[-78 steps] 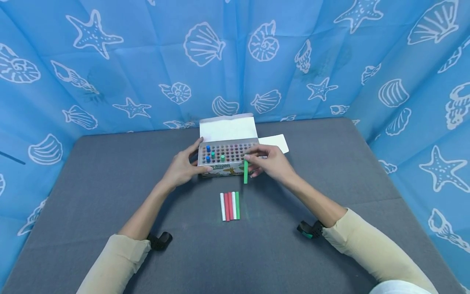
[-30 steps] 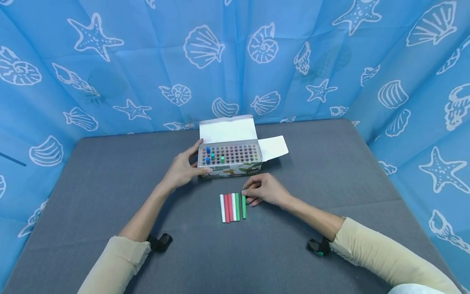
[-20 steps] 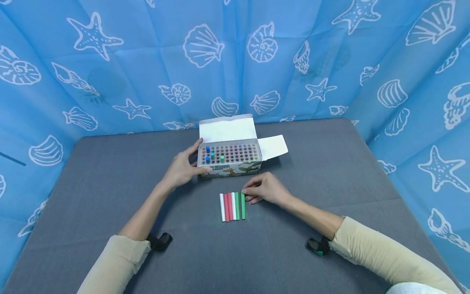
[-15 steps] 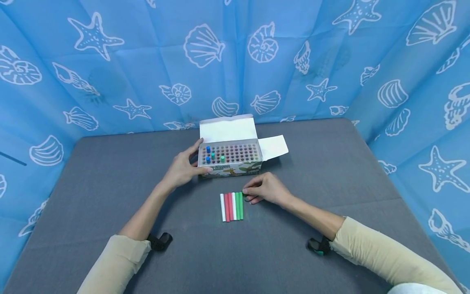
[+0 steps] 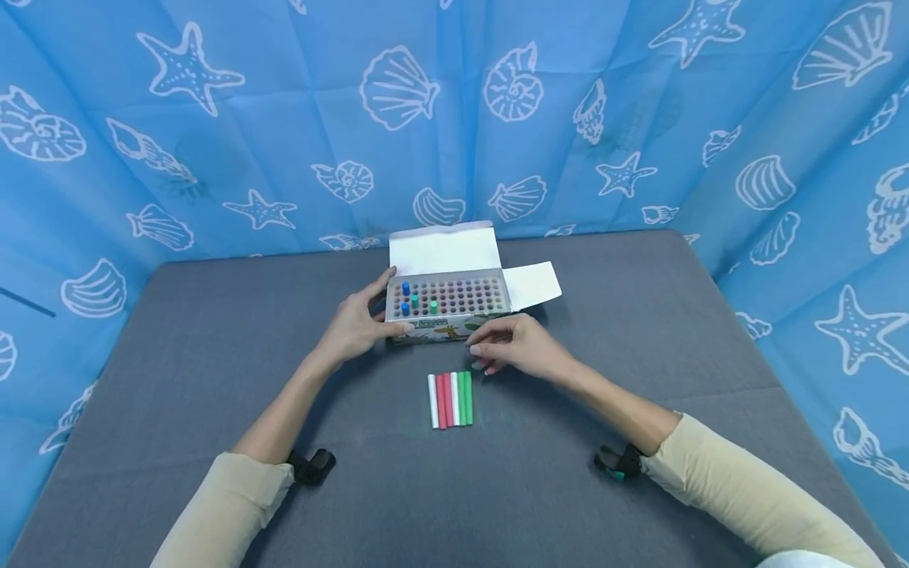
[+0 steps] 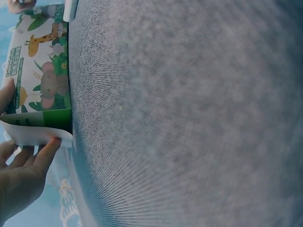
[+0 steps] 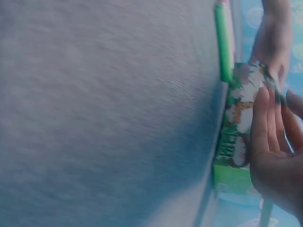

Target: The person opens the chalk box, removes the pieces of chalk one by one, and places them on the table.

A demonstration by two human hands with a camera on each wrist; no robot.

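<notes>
A printed chalk box stands with its lid up, showing a holed tray. A few blue and green chalk sticks poke out of holes at its left. My left hand grips the box's left end, thumb on the front wall, fingers behind; the left wrist view shows fingers on a white side flap. My right hand hovers in front of the box's right part, fingers loosely bent and holding nothing. Nearer me, white, red and green chalk sticks lie side by side in a row.
The raised white lid leans toward a blue shell-patterned curtain. A white side flap sticks out at the box's right. Grey cloth covers the table. Each wrist wears a black camera.
My right hand brought a green chalk stick from the box down to the row's right end, pushed it against its neighbour and let go. It has risen toward the box. My left hand stayed.
</notes>
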